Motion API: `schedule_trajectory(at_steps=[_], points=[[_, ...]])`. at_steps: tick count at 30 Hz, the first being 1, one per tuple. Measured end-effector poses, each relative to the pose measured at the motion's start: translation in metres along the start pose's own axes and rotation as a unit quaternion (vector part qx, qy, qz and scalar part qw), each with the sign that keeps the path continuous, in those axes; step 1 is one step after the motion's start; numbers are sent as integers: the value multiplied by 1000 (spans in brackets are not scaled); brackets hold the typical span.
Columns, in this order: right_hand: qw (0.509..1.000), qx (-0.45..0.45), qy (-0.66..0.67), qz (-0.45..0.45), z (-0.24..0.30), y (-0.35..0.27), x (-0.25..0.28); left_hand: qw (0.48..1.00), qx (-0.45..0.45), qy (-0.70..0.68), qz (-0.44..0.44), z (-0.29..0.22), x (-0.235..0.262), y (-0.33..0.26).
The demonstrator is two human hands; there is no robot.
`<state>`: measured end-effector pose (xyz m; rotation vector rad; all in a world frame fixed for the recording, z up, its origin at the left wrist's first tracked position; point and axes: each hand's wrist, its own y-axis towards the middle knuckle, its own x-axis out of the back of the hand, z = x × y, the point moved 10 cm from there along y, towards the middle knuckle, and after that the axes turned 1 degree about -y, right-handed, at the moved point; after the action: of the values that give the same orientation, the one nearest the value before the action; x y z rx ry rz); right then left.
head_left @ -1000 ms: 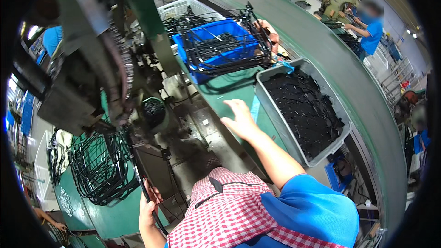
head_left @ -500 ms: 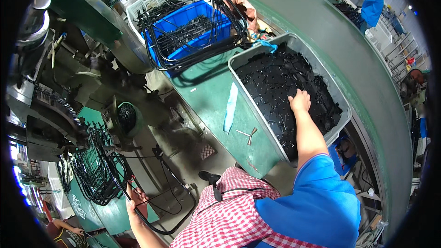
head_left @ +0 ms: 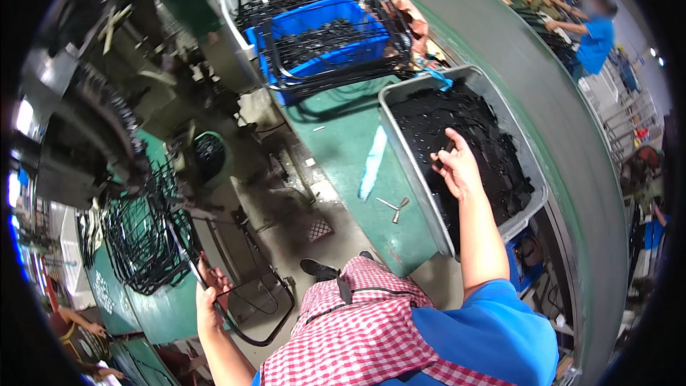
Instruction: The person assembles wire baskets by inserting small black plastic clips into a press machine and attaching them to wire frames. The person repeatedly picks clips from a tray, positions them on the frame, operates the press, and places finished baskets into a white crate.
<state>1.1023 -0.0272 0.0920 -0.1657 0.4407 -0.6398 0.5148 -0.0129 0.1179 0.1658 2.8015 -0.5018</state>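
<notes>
My left hand [head_left: 213, 294] is closed around the side bar of a black metal wire frame [head_left: 289, 307], low on the left. The frame's bent tube loops to the right of the hand, tilted above the floor. Over a grey plastic bin [head_left: 420, 196], my right hand [head_left: 461, 170] is raised with the palm turned partly up. Its fingers are curled toward the thumb, with the index finger stretched further out. Something small and dark seems to be pinched there, but it blends into the black pieces behind. Many small flat black pieces [head_left: 493, 164] fill the bin.
A green bench [head_left: 343, 143] carries a light-blue strip [head_left: 371, 164] and a small metal T-shaped tool [head_left: 397, 207]. Farther back, black frames lean over a blue crate [head_left: 321, 11]. Machinery [head_left: 207, 78] and stacked black frames [head_left: 143, 250] stand left. A person [head_left: 594, 39] works beyond the curved green conveyor [head_left: 529, 64].
My right hand has lifted off the black pieces and turned, its fingers curling in. My left hand still grips the wire frame. The whole view has shifted slightly.
</notes>
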Motion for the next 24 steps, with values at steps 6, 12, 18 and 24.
schedule_trajectory(at_steps=[6, 12, 18, 24], points=[[983, 28, -96, 152, -54, -26, -182, 999, 23, 13, 48, -7, 15, 0], [931, -42, -174, 319, -101, -81, -350, 995, 77, 19, 65, -5, 60, -7], [871, -147, 180, 433, -130, -125, -441, 988, 47, 76, 130, -24, 73, -2], [890, -128, 91, 428, -146, -123, -477, 980, -11, 123, 155, -39, 73, 5]])
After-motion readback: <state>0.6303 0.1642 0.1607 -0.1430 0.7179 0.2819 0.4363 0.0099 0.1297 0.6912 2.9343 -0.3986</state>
